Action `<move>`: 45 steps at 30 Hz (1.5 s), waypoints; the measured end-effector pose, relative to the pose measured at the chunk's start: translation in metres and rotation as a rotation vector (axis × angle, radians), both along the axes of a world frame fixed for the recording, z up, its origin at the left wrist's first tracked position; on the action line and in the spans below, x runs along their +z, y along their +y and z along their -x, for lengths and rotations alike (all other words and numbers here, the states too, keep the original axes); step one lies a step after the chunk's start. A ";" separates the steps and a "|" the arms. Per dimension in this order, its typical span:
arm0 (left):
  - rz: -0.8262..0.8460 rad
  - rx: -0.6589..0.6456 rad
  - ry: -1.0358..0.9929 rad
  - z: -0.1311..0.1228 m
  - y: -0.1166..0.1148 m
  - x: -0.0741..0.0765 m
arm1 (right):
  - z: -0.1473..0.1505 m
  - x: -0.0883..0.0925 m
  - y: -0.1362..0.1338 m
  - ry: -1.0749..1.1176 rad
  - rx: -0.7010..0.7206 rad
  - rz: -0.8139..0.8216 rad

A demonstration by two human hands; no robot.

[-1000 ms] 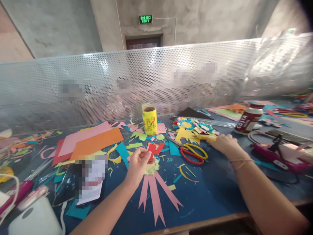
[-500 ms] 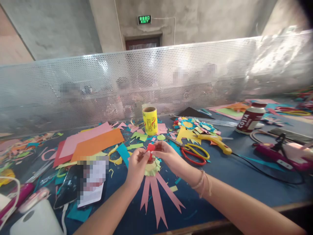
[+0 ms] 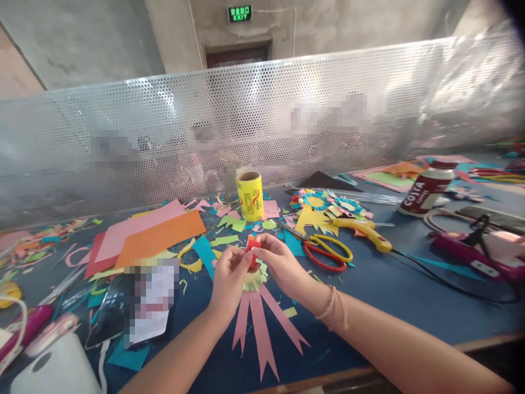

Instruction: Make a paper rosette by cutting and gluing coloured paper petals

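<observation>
Between the fingertips of both hands is a small folded piece of red paper [image 3: 252, 247]. My left hand [image 3: 232, 273] pinches it from the left, and my right hand [image 3: 283, 265] pinches it from the right. Just below them lies a paper rosette [image 3: 256, 278] with a pleated pale green rim, its upper part hidden by my fingers. Pink forked paper strips [image 3: 262, 336] fan out from it toward the table's front edge. To the right of my right hand rest scissors [image 3: 328, 251] with one red and one yellow handle loop.
A yellow cardboard tube [image 3: 250, 198] stands behind my hands. Coloured paper sheets [image 3: 164, 235] and a phone [image 3: 150, 312] are at left. On the right lie a yellow glue gun [image 3: 369, 234], finished rosettes [image 3: 328, 202] and a Costa bottle [image 3: 429, 189]. A perforated metal screen [image 3: 262, 120] runs behind.
The whole view has shifted slightly upward. The red paper sits a little more upright between my fingertips, while both hands keep nearly the same pose.
</observation>
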State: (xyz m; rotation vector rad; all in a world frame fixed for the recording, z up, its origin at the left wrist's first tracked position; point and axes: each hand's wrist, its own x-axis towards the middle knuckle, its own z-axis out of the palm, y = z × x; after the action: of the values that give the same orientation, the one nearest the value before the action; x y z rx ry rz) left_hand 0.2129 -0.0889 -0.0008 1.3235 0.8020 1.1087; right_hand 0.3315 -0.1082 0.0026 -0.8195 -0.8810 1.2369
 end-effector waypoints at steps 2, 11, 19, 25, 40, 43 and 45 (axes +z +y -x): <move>-0.002 0.002 0.005 -0.001 -0.001 0.000 | 0.001 0.001 0.000 0.012 -0.016 0.002; -0.029 -0.020 0.013 -0.001 -0.004 0.000 | 0.002 0.003 -0.003 0.055 -0.036 -0.007; -0.037 -0.002 0.010 -0.001 -0.006 0.001 | 0.004 0.007 -0.004 0.051 -0.047 -0.022; -0.042 0.017 0.009 -0.001 -0.007 0.002 | 0.004 0.005 -0.004 0.024 -0.052 -0.051; -0.008 0.009 -0.011 0.000 -0.008 0.004 | 0.000 0.003 -0.004 0.031 -0.061 -0.050; -0.010 0.010 -0.009 0.000 -0.008 0.005 | 0.000 0.003 -0.004 0.030 -0.063 -0.049; -0.010 0.012 -0.006 0.000 -0.008 0.005 | -0.001 0.003 -0.004 0.030 -0.065 -0.046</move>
State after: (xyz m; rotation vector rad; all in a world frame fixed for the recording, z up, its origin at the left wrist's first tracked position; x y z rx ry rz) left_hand 0.2134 -0.0965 0.0038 1.3245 0.8018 1.1272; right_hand 0.3321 -0.1121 0.0058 -0.7855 -0.8495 1.1651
